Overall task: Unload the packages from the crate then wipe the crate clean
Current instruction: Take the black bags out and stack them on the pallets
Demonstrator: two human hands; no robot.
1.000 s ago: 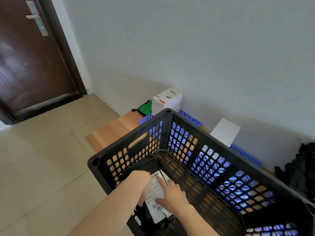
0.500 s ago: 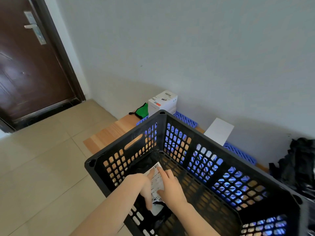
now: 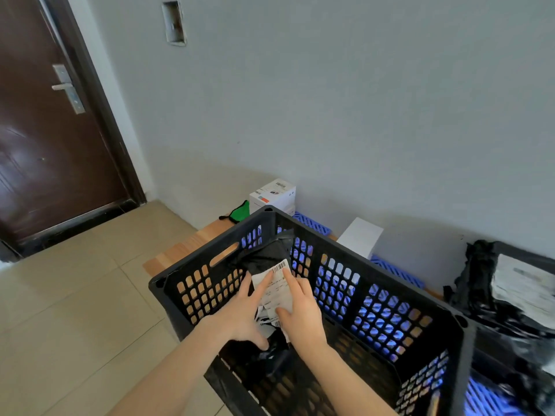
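The left hand (image 3: pixel 240 315) and the right hand (image 3: pixel 301 315) both hold one black package (image 3: pixel 264 261). The left hand grips it from the left side. Its fingers lie on the white label (image 3: pixel 274 288) and its thumb is down at the near end. The right hand grips it from the right side. One finger reaches up the label near the bar code, and the thumb presses on the label lower down. The package is soft and shiny like a bag. It is tilted, with its far end up near the far corner of the black crate (image 3: pixel 462 349). It is inside the crate, at the left end, and I cannot tell if it touches the bottom. The crate has lots of little holes in its walls and a handle slot in the left wall. Behind the crate, by the grey wall, are a white box (image 3: pixel 271 195) and a green cloth (image 3: pixel 240 212) beside it. There are also some blue plastic pieces (image 3: pixel 396 270) and a white card (image 3: pixel 360 237). A wooden board (image 3: pixel 186 247) lies under them. To the right of the crate is a pile of black bags (image 3: pixel 480 283). Far to the left, past the tiled floor (image 3: pixel 60 295), is a dark brown door (image 3: pixel 39 145).
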